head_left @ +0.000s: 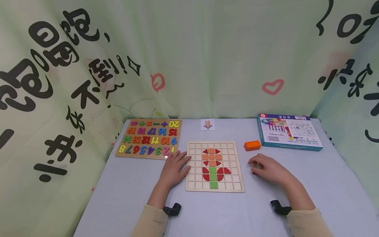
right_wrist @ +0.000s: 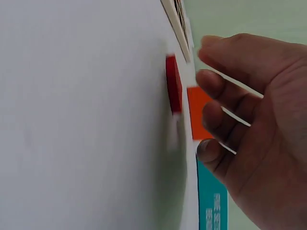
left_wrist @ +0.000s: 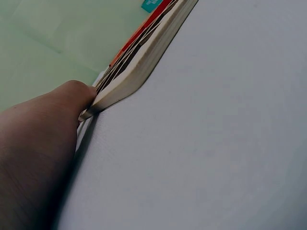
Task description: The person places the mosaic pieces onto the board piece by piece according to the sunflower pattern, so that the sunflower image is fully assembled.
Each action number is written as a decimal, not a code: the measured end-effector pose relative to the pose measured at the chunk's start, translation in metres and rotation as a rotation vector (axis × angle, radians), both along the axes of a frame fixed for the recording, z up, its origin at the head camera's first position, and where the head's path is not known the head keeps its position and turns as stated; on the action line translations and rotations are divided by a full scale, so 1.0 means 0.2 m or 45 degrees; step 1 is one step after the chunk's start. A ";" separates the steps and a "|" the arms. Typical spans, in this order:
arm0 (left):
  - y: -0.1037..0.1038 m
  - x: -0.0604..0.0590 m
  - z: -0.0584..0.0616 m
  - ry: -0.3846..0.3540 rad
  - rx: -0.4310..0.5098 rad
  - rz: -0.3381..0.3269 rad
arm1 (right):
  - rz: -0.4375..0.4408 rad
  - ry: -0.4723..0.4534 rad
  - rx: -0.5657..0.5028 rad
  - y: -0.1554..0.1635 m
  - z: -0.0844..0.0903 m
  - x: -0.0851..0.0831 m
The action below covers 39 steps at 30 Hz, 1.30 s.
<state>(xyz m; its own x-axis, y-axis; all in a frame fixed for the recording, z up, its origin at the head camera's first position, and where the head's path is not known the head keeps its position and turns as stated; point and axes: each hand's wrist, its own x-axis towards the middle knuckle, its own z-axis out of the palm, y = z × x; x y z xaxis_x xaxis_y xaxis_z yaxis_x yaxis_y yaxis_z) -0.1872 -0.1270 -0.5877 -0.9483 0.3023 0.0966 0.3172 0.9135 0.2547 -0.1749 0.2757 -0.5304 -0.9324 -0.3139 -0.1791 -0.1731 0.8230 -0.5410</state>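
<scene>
The square wooden grid board (head_left: pixel 232 183) carries a pattern of orange, red and green flat pieces. My left hand (head_left: pixel 175 166) lies at its left edge with fingers spread and thumb at the rim; its fingertips reach the lower edge of the number board (head_left: pixel 120 154). In the left wrist view that thumb meets the corner of the grid board (left_wrist: pixel 139 72). To the right of the grid, my right hand (head_left: pixel 270 168) hovers with loosely bent fingers and holds nothing. A small red piece (right_wrist: pixel 173 86) is on the table just below its fingertips.
An orange block (head_left: pixel 252 145) lies beyond my right hand. Behind it on the right is a flat teal-edged box (head_left: pixel 293 135). A small pattern card (head_left: pixel 207 124) lies at the back edge, before a printed curtain (head_left: pixel 213 65).
</scene>
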 end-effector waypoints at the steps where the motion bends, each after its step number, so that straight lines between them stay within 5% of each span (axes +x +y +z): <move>1: 0.00 0.00 0.00 -0.003 0.000 0.001 | -0.005 -0.013 0.001 0.02 0.00 0.00; 12: 0.00 0.00 0.00 -0.001 0.003 -0.008 | 0.014 -0.138 -0.004 0.14 -0.04 0.01; 30: -0.01 0.00 0.00 0.009 0.020 -0.030 | 0.009 -0.075 0.009 0.13 -0.04 -0.01; 39: 0.00 0.00 0.02 -0.016 0.014 -0.016 | -0.089 -0.060 0.028 0.12 -0.07 -0.06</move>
